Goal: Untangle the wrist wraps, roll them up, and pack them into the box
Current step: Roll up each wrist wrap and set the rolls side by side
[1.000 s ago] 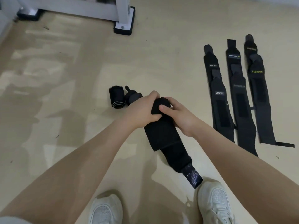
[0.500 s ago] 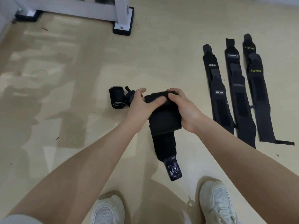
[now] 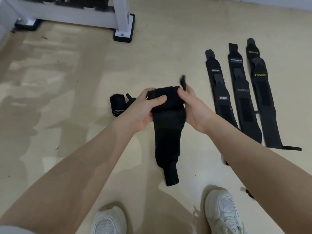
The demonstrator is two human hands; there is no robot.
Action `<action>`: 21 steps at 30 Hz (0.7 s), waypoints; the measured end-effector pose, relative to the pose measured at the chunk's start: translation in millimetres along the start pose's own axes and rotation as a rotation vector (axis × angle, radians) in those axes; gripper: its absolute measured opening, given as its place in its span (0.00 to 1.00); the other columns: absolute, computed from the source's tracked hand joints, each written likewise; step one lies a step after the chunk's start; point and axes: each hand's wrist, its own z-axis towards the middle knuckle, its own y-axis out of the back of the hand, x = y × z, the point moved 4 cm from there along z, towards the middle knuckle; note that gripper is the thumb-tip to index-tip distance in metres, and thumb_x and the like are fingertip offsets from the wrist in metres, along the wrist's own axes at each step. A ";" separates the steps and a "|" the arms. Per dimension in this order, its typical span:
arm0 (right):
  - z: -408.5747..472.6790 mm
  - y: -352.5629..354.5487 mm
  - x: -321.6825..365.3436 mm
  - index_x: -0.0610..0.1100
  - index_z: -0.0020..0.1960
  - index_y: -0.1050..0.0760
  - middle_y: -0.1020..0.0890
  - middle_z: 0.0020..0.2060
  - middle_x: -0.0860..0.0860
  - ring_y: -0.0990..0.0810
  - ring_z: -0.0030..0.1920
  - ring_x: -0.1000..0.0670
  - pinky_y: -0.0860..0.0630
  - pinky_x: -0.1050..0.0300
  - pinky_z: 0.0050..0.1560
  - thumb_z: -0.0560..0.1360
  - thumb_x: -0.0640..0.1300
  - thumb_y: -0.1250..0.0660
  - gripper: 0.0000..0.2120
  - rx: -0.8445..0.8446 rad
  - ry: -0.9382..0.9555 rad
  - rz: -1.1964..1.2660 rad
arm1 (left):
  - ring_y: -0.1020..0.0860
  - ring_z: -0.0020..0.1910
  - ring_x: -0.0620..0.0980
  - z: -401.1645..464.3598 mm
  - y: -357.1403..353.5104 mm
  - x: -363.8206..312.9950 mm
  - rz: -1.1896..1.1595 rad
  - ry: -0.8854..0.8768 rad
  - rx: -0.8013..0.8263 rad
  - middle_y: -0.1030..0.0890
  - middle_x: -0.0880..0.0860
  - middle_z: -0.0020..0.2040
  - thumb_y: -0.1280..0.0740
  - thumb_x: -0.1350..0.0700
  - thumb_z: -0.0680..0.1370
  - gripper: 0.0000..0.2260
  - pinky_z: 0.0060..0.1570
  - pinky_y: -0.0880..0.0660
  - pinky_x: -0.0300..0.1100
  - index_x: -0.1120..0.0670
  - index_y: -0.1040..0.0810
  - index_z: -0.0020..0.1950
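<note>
A person looks down at both forearms reaching out over a pale floor (image 3: 84,81), with two white shoes (image 3: 221,211) at the bottom edge. The left hand (image 3: 143,112) and right hand (image 3: 194,108) hold one black wrap (image 3: 166,132) between them, raised off the floor, probably so its loose tail can hang free and feed into the roll. The top of the wrap is bunched into a partly formed roll. The left thumb lies across the front of that roll and the left fingers (image 3: 148,92) curl round its left end, gripping it. The right fingers (image 3: 182,95) curl round the right end, and a small black strap end (image 3: 183,81), blurred, sticks up just above them. The roll thus sits between the two sets of fingers, held at both ends, likely to keep the turns even. Below the hands the rest of the wrap hangs down and narrows to a tab near the shoes. Two rolled wraps (image 3: 118,105) lie touching on the floor just left of the left hand, seemingly set aside as finished. Three flat wraps (image 3: 239,92) lie side by side to the right, well apart from the hands, apparently laid out awaiting rolling. A white frame (image 3: 123,19) stands at the top. No box is in view.
</note>
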 end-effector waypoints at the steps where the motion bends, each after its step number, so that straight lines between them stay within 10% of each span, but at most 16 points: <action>1: 1.0 -1.5 0.3 0.49 0.73 0.38 0.23 0.64 0.49 0.23 0.62 0.48 0.24 0.48 0.60 0.78 0.59 0.43 0.26 0.022 -0.068 -0.030 | 0.18 0.46 0.48 -0.1 -1.3 -3.8 0.037 -0.040 0.003 0.20 0.50 0.51 0.31 0.62 0.75 0.17 0.41 0.20 0.43 0.51 0.29 0.62; 10: 11.8 -2.3 31.7 0.43 0.64 0.29 0.20 0.57 0.46 0.19 0.54 0.48 0.19 0.54 0.49 0.80 0.51 0.42 0.17 0.006 -0.080 -0.055 | 0.21 0.51 0.47 -6.4 -7.5 -28.4 0.280 -0.343 -0.034 0.24 0.49 0.54 0.29 0.65 0.73 0.21 0.51 0.21 0.47 0.44 0.29 0.58; 16: 16.9 -0.1 46.9 0.46 0.55 0.28 0.20 0.49 0.47 0.20 0.49 0.48 0.22 0.49 0.53 0.75 0.38 0.34 0.10 0.095 0.116 -0.069 | 0.20 0.56 0.49 -2.3 -15.7 -17.3 0.150 0.095 0.010 0.18 0.47 0.56 0.40 0.30 0.72 0.24 0.56 0.24 0.49 0.44 0.24 0.59; 21: 16.2 15.9 45.6 0.49 0.54 0.27 0.22 0.50 0.49 0.21 0.50 0.48 0.20 0.52 0.49 0.66 0.34 0.34 0.19 0.202 0.130 -0.098 | 0.19 0.56 0.53 4.5 -17.7 -9.4 0.129 0.161 0.096 0.18 0.51 0.57 0.36 0.39 0.75 0.19 0.57 0.24 0.54 0.47 0.24 0.61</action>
